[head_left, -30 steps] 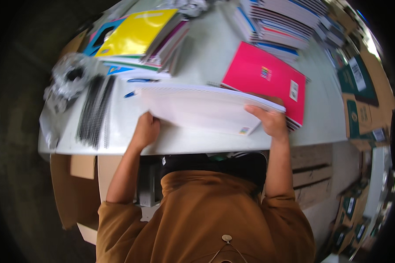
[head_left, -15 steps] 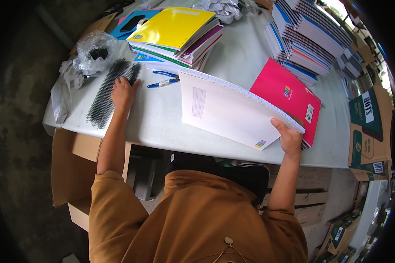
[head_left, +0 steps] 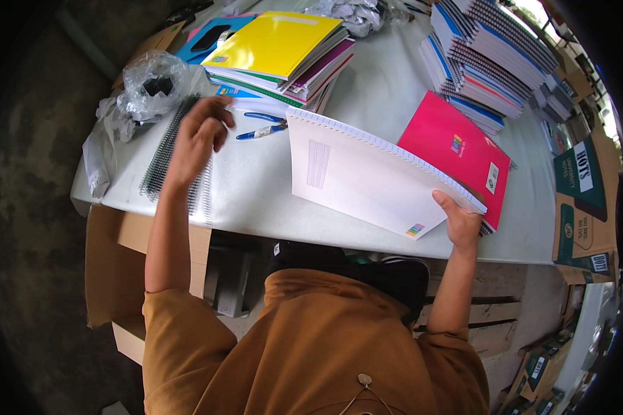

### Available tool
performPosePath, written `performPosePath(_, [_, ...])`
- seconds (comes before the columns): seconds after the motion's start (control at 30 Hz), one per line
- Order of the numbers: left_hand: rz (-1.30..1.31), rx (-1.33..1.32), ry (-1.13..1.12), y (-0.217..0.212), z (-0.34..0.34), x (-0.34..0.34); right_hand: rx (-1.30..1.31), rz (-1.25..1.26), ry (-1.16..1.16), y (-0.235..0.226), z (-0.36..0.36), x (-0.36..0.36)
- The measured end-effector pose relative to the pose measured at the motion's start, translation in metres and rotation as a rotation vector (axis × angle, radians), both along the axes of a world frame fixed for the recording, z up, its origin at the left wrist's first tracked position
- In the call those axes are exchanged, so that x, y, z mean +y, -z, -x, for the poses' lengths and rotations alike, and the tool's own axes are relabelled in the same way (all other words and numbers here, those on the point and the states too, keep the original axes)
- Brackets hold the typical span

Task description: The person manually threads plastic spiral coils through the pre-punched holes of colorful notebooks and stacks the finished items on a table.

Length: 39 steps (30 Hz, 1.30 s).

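Observation:
My right hand (head_left: pixel 462 223) grips the near right corner of a white punched stack of pages (head_left: pixel 370 176) that lies slanted on the white table (head_left: pixel 256 200). My left hand (head_left: pixel 197 135) is over a bundle of black spiral binding coils (head_left: pixel 165 158) at the table's left end, fingers curled on a coil that hangs down toward the table's near edge. A blue pen (head_left: pixel 259 131) lies just right of that hand. A pink notebook cover (head_left: pixel 457 152) lies under the white stack's far right side.
A pile of notebooks with a yellow cover (head_left: pixel 277 45) on top stands at the back left. Tall stacks of spiral notebooks (head_left: pixel 488 66) stand at the back right. Crumpled clear plastic (head_left: pixel 149 86) lies left. Cardboard boxes (head_left: pixel 581 200) stand at the right.
My left hand left the white stack, reached left to the coils, and now lifts one. The right hand keeps hold of the stack's corner.

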<state>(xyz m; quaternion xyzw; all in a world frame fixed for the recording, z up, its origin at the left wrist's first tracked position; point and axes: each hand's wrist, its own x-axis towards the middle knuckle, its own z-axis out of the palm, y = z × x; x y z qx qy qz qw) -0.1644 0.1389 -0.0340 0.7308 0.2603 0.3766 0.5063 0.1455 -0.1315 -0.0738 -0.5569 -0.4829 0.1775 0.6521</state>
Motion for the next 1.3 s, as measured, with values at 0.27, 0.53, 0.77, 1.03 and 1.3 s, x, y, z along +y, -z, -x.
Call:
performPosePath(0.27, [-0.222, 0.256, 0.046, -0.021, -0.025, -0.048, 0.001, 0.007, -0.006, -0.005, 0.006, -0.002])
performPosePath(0.53, [-0.280, 0.229, -0.003, -0.023, -0.033, -0.053, -0.231, 0.065, -0.026, -0.017, 0.008, -0.004])
performPosePath(0.77, [0.244, 0.187, 0.146, -0.049, -0.031, -0.046, -0.204, -0.134, -0.248, -0.001, -0.007, -0.009])
performPosePath(1.03, [-0.322, 0.357, 0.265, -0.076, -0.029, -0.062, -0.298, -0.042, -0.151, -0.017, -0.004, -0.015])
performPosePath(1.3, [-0.800, 0.330, 0.101, -0.077, -0.043, -0.068, 0.073, -0.061, -0.026, -0.008, 0.011, -0.019])
